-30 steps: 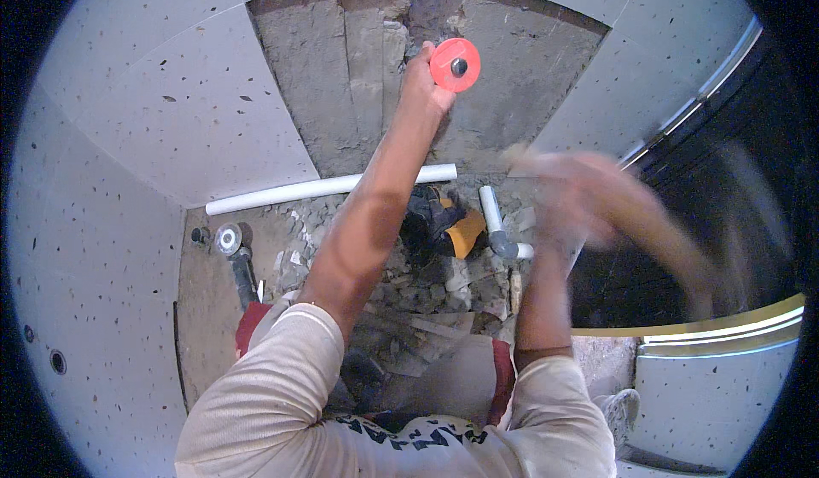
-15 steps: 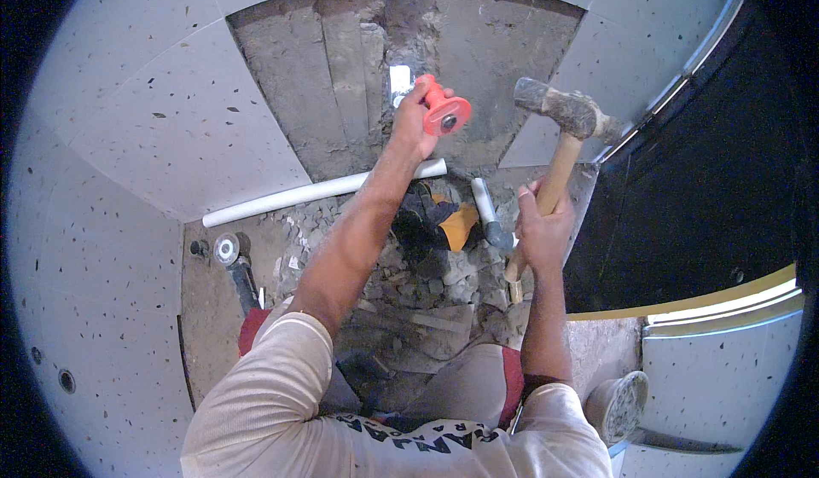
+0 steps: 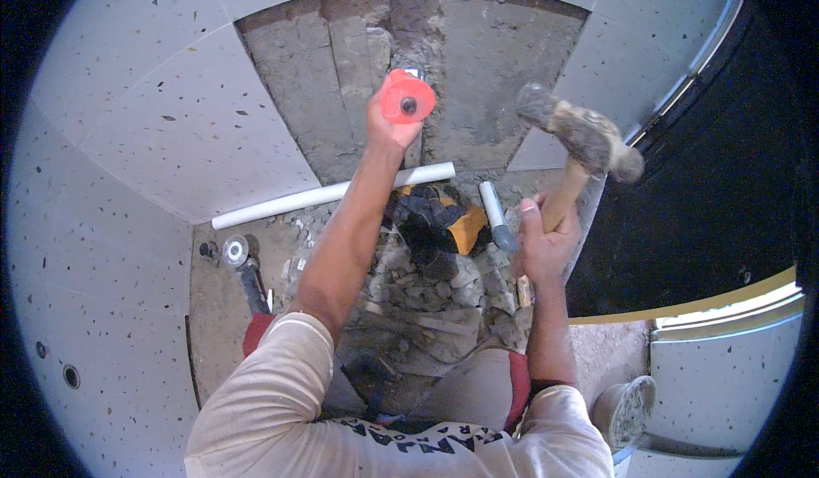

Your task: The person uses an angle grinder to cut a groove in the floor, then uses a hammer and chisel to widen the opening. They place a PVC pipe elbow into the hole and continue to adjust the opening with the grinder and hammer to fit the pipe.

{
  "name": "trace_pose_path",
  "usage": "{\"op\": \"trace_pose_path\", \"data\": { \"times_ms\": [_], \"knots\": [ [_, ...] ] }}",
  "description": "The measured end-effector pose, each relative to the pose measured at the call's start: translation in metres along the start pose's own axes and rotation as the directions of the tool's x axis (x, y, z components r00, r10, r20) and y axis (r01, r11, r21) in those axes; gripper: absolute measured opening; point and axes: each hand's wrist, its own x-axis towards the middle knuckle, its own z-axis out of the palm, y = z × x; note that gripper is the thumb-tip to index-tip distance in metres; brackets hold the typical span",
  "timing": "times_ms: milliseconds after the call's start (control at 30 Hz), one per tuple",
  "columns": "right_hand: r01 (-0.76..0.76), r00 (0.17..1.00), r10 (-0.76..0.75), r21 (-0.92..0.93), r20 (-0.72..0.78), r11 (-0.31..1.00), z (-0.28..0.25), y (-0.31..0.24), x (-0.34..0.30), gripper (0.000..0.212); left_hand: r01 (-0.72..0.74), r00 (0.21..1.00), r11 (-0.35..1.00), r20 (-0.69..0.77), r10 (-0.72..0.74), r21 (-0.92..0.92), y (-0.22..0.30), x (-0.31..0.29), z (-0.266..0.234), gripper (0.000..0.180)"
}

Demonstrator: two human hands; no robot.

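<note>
My left hand (image 3: 386, 128) is wrapped round a chisel with a round orange-red hand guard (image 3: 395, 101). The dark struck end shows in the middle of the guard, and the tip is hidden behind it, toward the bare rough wall patch (image 3: 490, 60). In my right hand (image 3: 548, 246) is a hammer (image 3: 589, 137), gripped by its wooden handle. Its dusty steel head is raised to the right of the chisel, well apart from it, and slightly blurred. A vertical groove (image 3: 415, 17) runs up the wall patch above my left hand.
A white pipe (image 3: 281, 207) lies across the wall's foot. A shorter pipe with a grey elbow (image 3: 503, 235) stands right of a black and orange cloth-like bundle (image 3: 461, 226). Broken rubble (image 3: 401, 278) covers the floor. An angle grinder (image 3: 247, 273) lies left; a dirty bucket (image 3: 627, 410) is at lower right.
My left hand has shifted left with the chisel, and its guard now faces me more squarely. The hammer's head has tilted and moved slightly right and down.
</note>
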Motion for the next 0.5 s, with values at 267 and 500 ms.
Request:
{"op": "trace_pose_path", "data": {
  "times_ms": [267,500],
  "knots": [
    [0.480,0.877,-0.464,0.307,-0.126,0.822,0.004,-0.055,0.017,0.026,0.028,0.996,0.998,0.088,-0.023,-0.057,0.012,0.012,-0.019,0.022],
    [0.427,0.830,-0.368,-0.052,0.420,0.903,0.063,0.065,0.023,0.027,-0.019,0.999,1.000,0.043,0.019,-0.018,-0.001,0.010,0.002,0.026]
  ]
}}
